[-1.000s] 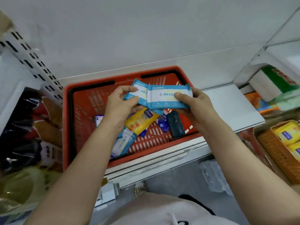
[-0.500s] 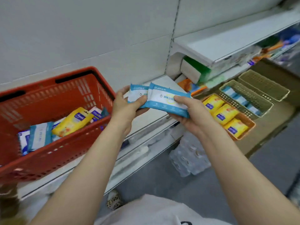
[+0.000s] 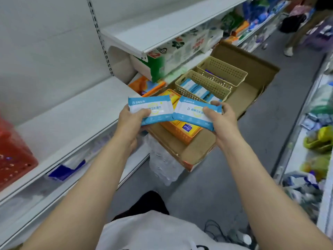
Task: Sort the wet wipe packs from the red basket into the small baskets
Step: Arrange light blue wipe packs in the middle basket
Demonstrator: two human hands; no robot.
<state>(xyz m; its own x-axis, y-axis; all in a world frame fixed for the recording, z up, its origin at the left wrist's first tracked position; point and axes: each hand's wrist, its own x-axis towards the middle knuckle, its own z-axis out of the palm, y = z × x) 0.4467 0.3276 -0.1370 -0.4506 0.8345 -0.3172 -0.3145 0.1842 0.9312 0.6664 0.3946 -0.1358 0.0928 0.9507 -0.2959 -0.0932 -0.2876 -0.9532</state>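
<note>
My left hand [image 3: 133,120] grips one blue-and-white wet wipe pack [image 3: 153,109]. A second pack of the same kind [image 3: 193,110] is held in my right hand [image 3: 219,117]. The two packs touch edge to edge above an orange small basket [image 3: 177,131] that holds yellow packs. Behind it a beige small basket [image 3: 214,87] holds blue-and-white packs, and another beige basket [image 3: 225,69] holds dark blue ones. All three baskets stand in an open cardboard box [image 3: 252,91]. The red basket [image 3: 12,156] shows only as a corner at the far left on the white shelf [image 3: 72,112].
An upper white shelf [image 3: 153,27] juts out above stacked tissue packs. Clear plastic-wrapped goods sit under the box on the grey floor. A second shelf with mixed goods runs along the right. A person stands at the far end of the aisle.
I have turned right, away from the red basket, and carried both packs over the box of small baskets. The packs have slid apart from overlapping to side by side.
</note>
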